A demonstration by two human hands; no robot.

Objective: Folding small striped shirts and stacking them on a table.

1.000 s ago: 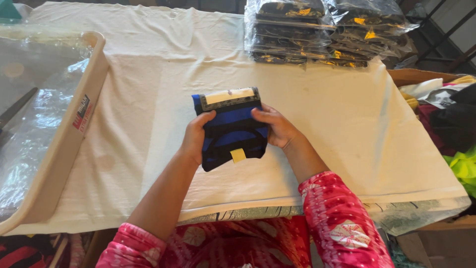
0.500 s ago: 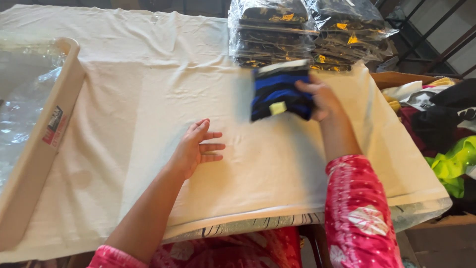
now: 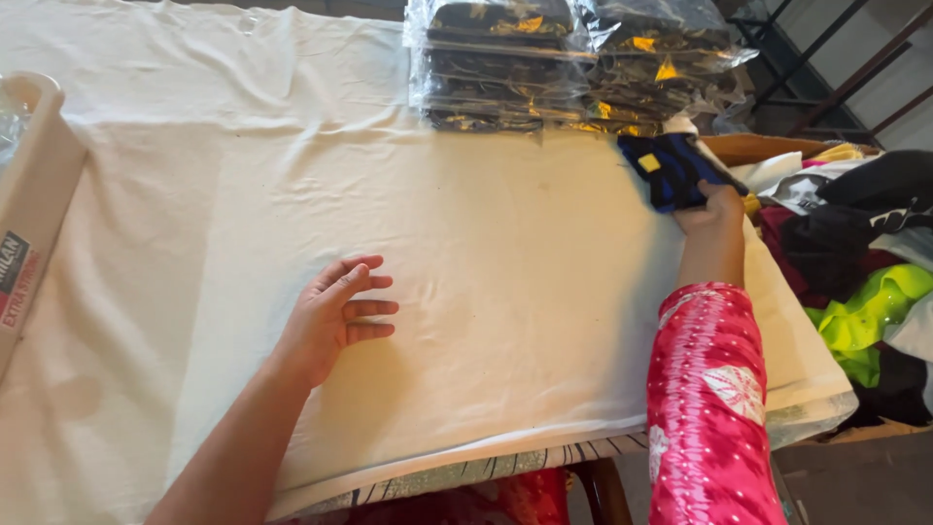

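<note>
Right hand (image 3: 714, 206) clamped on a folded blue garment (image 3: 671, 170), held at the table's far right edge, just near the stacks of bagged garments (image 3: 573, 63). Left hand (image 3: 335, 316) flat, fingers spread, empty, on the cream cloth (image 3: 486, 272). Garment folded, not bagged; loose clothes (image 3: 855, 253) remain at right.

Two bare hands, no gloves, rings or watch visible. Left hand (image 3: 335, 311): forearm bare, no sleeve in view. Right hand (image 3: 712, 206): wrist bare, then a long sleeve (image 3: 705, 408) in bright pink-red with a white tie-dye pattern of streaks and leaf-like blotches. More of the same pink-red patterned fabric (image 3: 486, 498) shows to the left of that sleeve, low in frame.
</note>
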